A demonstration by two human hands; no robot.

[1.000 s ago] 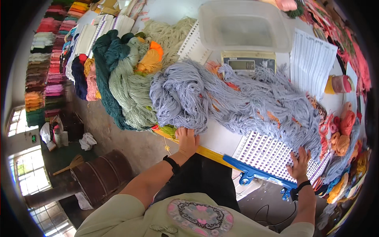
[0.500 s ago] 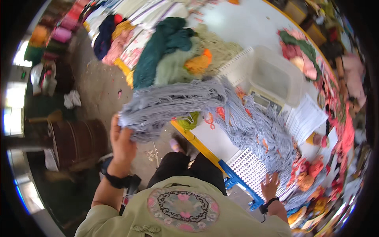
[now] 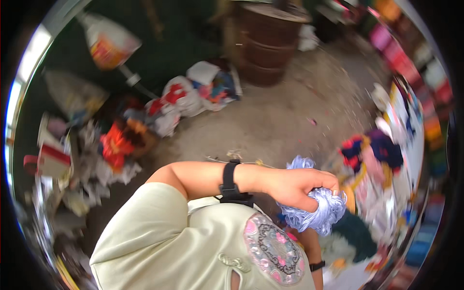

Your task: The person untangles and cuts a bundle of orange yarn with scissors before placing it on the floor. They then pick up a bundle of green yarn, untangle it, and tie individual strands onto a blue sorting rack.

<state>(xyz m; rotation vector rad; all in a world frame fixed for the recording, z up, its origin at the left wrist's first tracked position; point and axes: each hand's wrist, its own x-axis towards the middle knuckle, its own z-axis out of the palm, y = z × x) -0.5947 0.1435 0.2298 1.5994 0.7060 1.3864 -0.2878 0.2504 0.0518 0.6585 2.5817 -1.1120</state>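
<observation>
My left hand is closed around a skein of pale lavender-blue yarn, with its strands bunched out on both sides of the fingers. The forearm lies across my chest and has a black band on the wrist. Below the yarn, part of my right arm shows with a dark wristband. Only the start of my right hand is in the picture, cut off by the lower edge, so its fingers are hidden. Near the yarn lies a dark green skein on the table.
A rusty brown drum stands on the concrete floor ahead. Filled bags and an orange-red heap lie to the left. On the right, the table carries a navy and red yarn pile. Coloured bundles line the far right.
The view has swung left, away from the table. My left hand still grips the yarn, now in a tight bunch in front of my chest. My right hand has mostly left the view.
</observation>
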